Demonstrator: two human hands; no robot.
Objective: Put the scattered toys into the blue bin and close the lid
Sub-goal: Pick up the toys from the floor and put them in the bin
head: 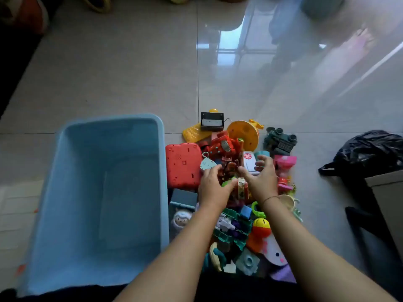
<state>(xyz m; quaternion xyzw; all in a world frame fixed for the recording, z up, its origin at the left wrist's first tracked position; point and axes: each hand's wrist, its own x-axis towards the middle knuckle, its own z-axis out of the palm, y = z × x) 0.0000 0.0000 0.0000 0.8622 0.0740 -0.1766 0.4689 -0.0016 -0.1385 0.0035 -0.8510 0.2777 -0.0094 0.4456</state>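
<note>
The left grip [212, 187] curls round a tangled red toy [229, 165] atop the toy pile [234, 228]; the right grip [262, 180] hangs spread just beside it. The open blue bin [104, 203] stands left.

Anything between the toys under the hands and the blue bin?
No lid covers the blue bin; it stands open. A flat red toy panel lies on the floor between the bin's wall and the left hand and right hand on the toy pile; lifting over it should clear.
</note>
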